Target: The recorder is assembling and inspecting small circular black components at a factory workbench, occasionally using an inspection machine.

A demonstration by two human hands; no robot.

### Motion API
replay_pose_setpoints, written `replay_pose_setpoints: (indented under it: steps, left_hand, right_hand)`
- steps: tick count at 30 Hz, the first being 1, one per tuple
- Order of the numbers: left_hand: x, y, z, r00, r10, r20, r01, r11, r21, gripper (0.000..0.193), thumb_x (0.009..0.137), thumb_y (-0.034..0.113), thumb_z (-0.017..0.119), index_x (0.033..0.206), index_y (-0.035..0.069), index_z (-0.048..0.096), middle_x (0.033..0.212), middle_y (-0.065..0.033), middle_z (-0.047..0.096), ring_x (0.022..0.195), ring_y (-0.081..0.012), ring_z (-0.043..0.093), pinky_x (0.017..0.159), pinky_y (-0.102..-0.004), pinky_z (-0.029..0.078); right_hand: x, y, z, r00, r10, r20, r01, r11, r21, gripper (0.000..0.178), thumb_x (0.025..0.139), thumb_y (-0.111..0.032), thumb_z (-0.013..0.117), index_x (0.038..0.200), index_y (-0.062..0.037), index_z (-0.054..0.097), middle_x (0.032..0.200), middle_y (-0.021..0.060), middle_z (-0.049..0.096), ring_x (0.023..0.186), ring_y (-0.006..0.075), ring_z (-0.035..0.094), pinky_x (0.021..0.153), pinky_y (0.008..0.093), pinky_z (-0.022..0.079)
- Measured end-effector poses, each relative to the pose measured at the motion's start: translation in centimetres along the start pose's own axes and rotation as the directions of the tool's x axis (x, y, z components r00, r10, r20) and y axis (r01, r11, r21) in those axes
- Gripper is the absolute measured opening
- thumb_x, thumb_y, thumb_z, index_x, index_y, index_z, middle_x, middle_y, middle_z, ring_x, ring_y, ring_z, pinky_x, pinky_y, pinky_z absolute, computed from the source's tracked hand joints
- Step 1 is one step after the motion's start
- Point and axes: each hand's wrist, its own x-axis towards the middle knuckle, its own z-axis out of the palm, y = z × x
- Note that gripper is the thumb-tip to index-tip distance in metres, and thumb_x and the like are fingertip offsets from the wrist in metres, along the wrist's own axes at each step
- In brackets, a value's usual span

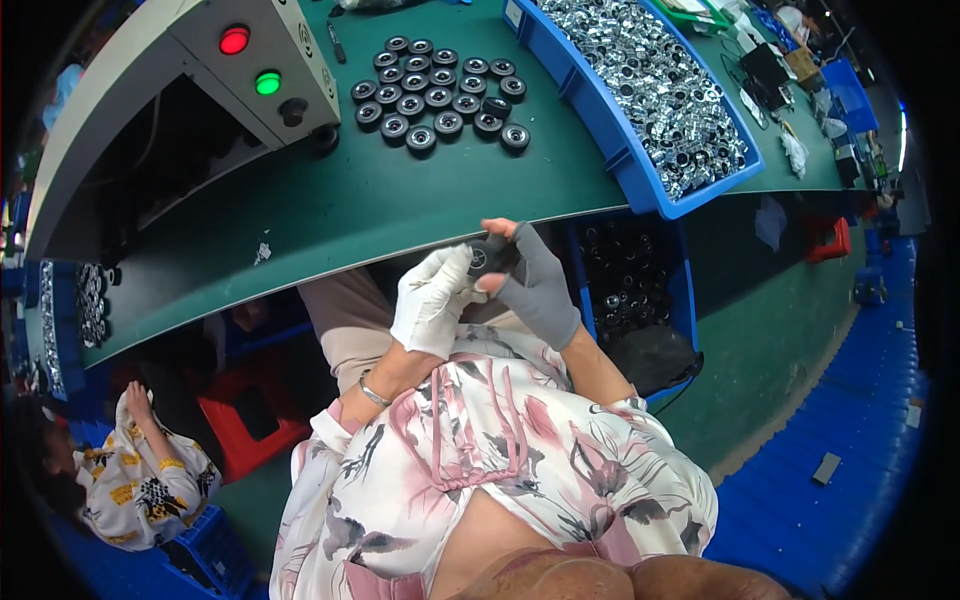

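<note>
In front of my lap, just off the front edge of the green table, a small black wheel with a spoked face is held between my hands. My left hand, in a white glove, pinches it from the left. On the other side, my right hand, in a grey glove with bare fingertips, has its thumb and fingers curved around the wheel. Part of the wheel is hidden by the fingers. Farther back, several black wheels with silver rims lie grouped on the tabletop.
A blue bin of shiny silver parts stands at the right. Below the edge, another blue bin holds dark parts. At left stands a machine with red and green lit buttons. A co-worker sits at lower left, near a red stool.
</note>
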Motion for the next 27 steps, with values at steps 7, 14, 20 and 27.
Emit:
replay_pose_setpoints:
  steps: [7, 14, 20, 27]
  left_hand:
    - [-0.3, -0.1, 2.0, 0.999, -0.020, -0.025, 0.021, 0.999, 0.050, 0.029, 0.100, 0.024, 0.066, 0.114, -0.001, 0.067, 0.094, -0.0040, 0.069, 0.079, -0.0096, 0.062, 0.075, -0.0241, 0.049]
    - [0.1, -0.8, 0.5, 0.998, 0.054, -0.022, -0.041, 0.919, 0.391, 0.020, 0.096, 0.016, 0.066, 0.106, 0.000, 0.071, 0.083, 0.0014, 0.067, 0.064, -0.0019, 0.048, 0.054, -0.0171, 0.033]
    - [0.2, -1.1, 1.0, 0.998, -0.041, 0.049, 0.017, 0.912, 0.411, 0.022, 0.098, 0.019, 0.065, 0.106, -0.001, 0.069, 0.078, 0.0046, 0.061, 0.063, -0.0007, 0.046, 0.056, -0.0177, 0.034]
    - [1.6, -2.6, 2.5, 0.980, -0.171, 0.098, 0.139, 0.953, 0.270, 0.025, 0.101, 0.024, 0.063, 0.105, -0.001, 0.066, 0.090, -0.0019, 0.061, 0.076, -0.0100, 0.055, 0.073, -0.0266, 0.049]
  right_hand:
    - [-0.4, 0.8, -1.1, 0.996, -0.030, 0.088, 0.034, 0.998, -0.044, 0.050, 0.080, -0.002, 0.076, 0.128, 0.0013, 0.060, 0.122, 0.0081, 0.056, 0.108, 0.0150, 0.060, 0.089, 0.0288, 0.053]
    - [-0.3, -0.3, -2.1, 0.930, -0.346, 0.126, 0.369, 0.862, -0.347, 0.048, 0.076, 0.000, 0.078, 0.121, 0.0011, 0.063, 0.113, 0.0138, 0.059, 0.101, 0.0233, 0.063, 0.082, 0.0300, 0.053]
    - [-2.2, 0.7, -2.7, 0.968, -0.241, 0.067, 0.250, 0.940, -0.232, 0.043, 0.076, 0.000, 0.078, 0.117, 0.0008, 0.066, 0.107, 0.0115, 0.061, 0.094, 0.0232, 0.065, 0.079, 0.0306, 0.054]
    - [-4.0, 2.3, -4.6, 0.999, -0.020, -0.031, 0.020, 1.000, 0.024, 0.049, 0.077, 0.000, 0.078, 0.123, -0.0015, 0.063, 0.115, 0.0087, 0.059, 0.099, 0.0146, 0.063, 0.082, 0.0265, 0.054]
